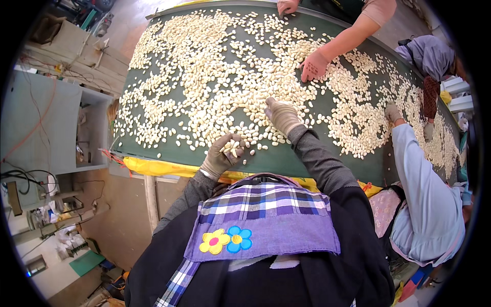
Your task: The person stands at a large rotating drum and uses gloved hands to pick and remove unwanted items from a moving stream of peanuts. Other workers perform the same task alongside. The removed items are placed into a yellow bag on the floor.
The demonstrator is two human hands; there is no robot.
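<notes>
White beans (207, 69) lie scattered over a dark green belt or table surface (276, 163), thick in some patches and thin in others. My left hand (222, 153), in a thin grey-beige glove, is turned palm up near the front edge, with several white beans cupped in its curled fingers. Farther in and to the right, my right hand (283, 116), gloved the same way, reaches down to the beans with bent fingers; whether a bean is between its fingertips is hidden.
Opposite me, a co-worker's pink-gloved hand (315, 66) touches the beans, and another (287, 6) rests at the far edge. A gloved hand (392, 112) of a neighbour reaches in from the right. Yellow sheeting (161, 167) hangs along the near edge. A grey cabinet (42, 122) stands at left.
</notes>
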